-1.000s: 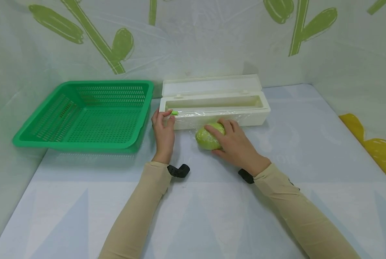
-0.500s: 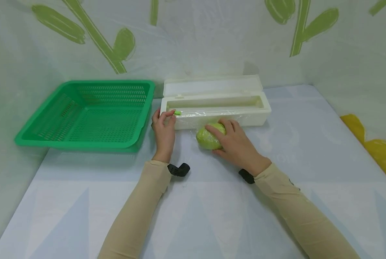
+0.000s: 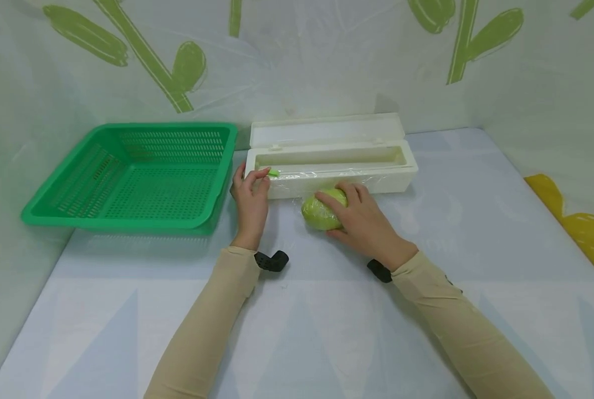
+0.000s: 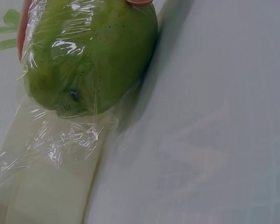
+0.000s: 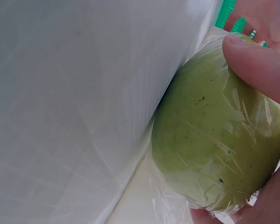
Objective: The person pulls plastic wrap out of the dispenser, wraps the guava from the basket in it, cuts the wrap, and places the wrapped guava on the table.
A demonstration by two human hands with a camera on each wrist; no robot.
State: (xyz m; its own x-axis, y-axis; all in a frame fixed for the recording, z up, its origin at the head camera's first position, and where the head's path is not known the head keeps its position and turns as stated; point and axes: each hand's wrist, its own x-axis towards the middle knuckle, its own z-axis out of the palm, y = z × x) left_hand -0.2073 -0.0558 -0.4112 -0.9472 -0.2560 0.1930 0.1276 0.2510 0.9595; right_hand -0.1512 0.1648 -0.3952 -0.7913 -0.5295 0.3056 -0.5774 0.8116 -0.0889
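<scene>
My right hand (image 3: 364,221) grips a green mango (image 3: 322,210) wrapped in clear cling film, just in front of a white cling film dispenser (image 3: 337,183). Seen from the right wrist, the thumb (image 5: 259,67) lies across the wrapped fruit, with fingers below it. A film sheet (image 4: 56,140) runs from the mango to the dispenser. At the dispenser's left end, my left hand (image 3: 250,205) pinches a small green slide cutter (image 3: 274,173) between thumb and index finger. The left wrist view shows the mango's speckled end through the creased film, but not the left fingertips at work.
A green perforated basket (image 3: 142,224) stands left of the dispenser, close to my left hand. The dispenser's lid (image 3: 327,128) is raised against the back wall. White cloth with pale blue shapes covers the table (image 3: 317,332).
The slide cutter and my left fingertips have shifted slightly right along the dispenser. My right hand stays on the mango in the same place.
</scene>
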